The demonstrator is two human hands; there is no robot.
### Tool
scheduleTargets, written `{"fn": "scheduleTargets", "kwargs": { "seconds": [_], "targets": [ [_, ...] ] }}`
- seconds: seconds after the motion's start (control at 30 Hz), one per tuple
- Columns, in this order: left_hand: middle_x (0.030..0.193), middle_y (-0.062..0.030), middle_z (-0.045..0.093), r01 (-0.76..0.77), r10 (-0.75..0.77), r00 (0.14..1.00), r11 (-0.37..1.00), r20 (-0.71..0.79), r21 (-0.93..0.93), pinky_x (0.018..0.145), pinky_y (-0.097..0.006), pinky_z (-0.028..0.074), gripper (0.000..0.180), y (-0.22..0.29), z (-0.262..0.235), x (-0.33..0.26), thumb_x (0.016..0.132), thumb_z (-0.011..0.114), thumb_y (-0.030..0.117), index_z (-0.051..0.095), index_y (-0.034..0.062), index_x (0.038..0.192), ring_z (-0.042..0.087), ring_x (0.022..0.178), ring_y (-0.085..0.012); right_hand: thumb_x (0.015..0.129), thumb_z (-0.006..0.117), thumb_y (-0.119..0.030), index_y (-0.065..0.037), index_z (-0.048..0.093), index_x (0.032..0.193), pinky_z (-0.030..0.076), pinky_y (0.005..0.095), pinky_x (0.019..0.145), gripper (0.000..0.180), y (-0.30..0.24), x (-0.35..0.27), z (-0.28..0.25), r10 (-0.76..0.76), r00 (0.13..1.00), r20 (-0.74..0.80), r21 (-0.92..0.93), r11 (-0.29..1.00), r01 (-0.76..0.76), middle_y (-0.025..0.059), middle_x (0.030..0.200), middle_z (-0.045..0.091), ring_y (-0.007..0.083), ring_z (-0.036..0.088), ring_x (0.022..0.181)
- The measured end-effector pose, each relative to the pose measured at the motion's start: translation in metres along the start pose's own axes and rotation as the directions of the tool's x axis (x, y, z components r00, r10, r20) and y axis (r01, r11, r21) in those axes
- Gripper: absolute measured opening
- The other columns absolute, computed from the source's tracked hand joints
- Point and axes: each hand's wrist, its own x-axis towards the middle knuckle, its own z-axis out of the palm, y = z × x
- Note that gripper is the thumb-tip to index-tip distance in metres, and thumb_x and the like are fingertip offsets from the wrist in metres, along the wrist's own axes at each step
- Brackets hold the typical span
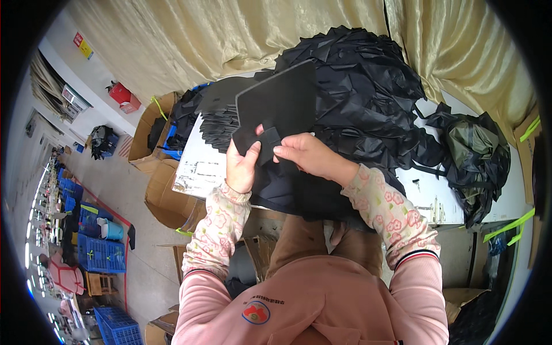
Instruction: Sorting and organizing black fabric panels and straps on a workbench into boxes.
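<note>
A flat black foam panel (279,95) with a notched lower end is held up over the table. My left hand (241,164) grips its lower end, thumb in front. My right hand (305,154) pinches the edge of a small black square piece (269,138) at that end; whether the square is attached to the panel I cannot tell. Just behind my left hand lies a fanned stack of similar black panels (217,123). Black fabric (282,187) hangs over the table's near edge below my hands.
A large heap of black fabric pieces (368,86) covers much of the white table (198,169). At the right end sits a black and olive fabric bundle (477,149). Open cardboard boxes (167,195) stand at left, with blue crates (100,253) beyond. Gold curtains (230,34) hang behind.
</note>
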Motion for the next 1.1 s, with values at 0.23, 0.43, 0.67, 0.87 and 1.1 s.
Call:
{"fn": "scheduleTargets", "kwargs": {
  "seconds": [0.23,0.43,0.67,0.87,1.1],
  "targets": [
    [0.126,-0.0115,0.057,-0.017,-0.013,0.990,0.978,0.142,0.208,0.097,-0.028,0.043,0.041,0.006,-0.002,-0.008,0.093,0.050,-0.001,0.045,-0.0018,0.133,0.054,0.111,-0.0151,0.093,0.059,-0.025,-0.003,0.063,0.075,0.039,0.0257,0.044,0.028,-0.005,0.003,0.005,-0.084,0.996,-0.041,-0.235,0.969,0.072,0.0007,0.056,0.054,0.0081,0.050,0.045],
    [0.128,-0.0143,0.059,-0.173,0.057,0.947,0.920,0.316,0.353,0.104,-0.031,0.036,0.045,0.017,0.008,-0.002,0.085,0.044,-0.009,0.054,-0.0002,0.129,0.054,0.120,-0.0226,0.088,0.065,-0.024,-0.002,0.066,0.085,0.047,0.0299,0.053,0.022,-0.009,0.002,-0.013,-0.179,0.978,-0.108,-0.345,0.929,0.131,0.0096,0.066,0.063,0.0173,0.061,0.056],
    [0.128,-0.0145,0.058,-0.671,0.296,0.732,0.155,0.614,0.725,0.105,-0.045,0.037,0.071,0.052,0.009,0.016,0.062,0.049,-0.012,0.053,0.0038,0.131,0.054,0.120,-0.0313,0.087,0.069,-0.024,-0.004,0.057,0.117,0.053,0.0267,0.067,0.038,-0.059,-0.068,-0.056,-0.121,0.982,0.147,0.259,0.963,0.080,0.0066,0.106,0.061,0.0137,0.061,0.085],
    [0.138,-0.0148,0.050,-0.577,0.113,0.768,0.546,0.630,0.607,0.105,-0.041,0.038,0.067,0.077,0.020,0.007,0.072,0.062,0.001,0.046,0.0024,0.137,0.052,0.124,-0.0281,0.092,0.061,-0.017,-0.004,0.052,0.122,0.051,0.0219,0.060,0.034,-0.053,-0.109,-0.062,0.092,0.961,-0.260,0.375,0.927,0.013,0.0000,0.089,0.064,0.0053,0.061,0.076],
    [0.116,-0.0157,0.063,-0.167,0.194,0.976,0.958,-0.095,0.234,0.068,-0.022,0.053,0.033,0.060,-0.004,0.016,0.088,0.061,-0.002,0.058,-0.0017,0.121,0.062,0.094,-0.0112,0.087,0.062,-0.006,-0.005,0.052,0.119,0.043,0.0173,0.057,0.033,0.049,-0.174,-0.078,0.271,0.887,-0.373,0.309,0.938,-0.157,-0.0011,0.093,0.064,0.0035,0.056,0.070]
  ]
}}
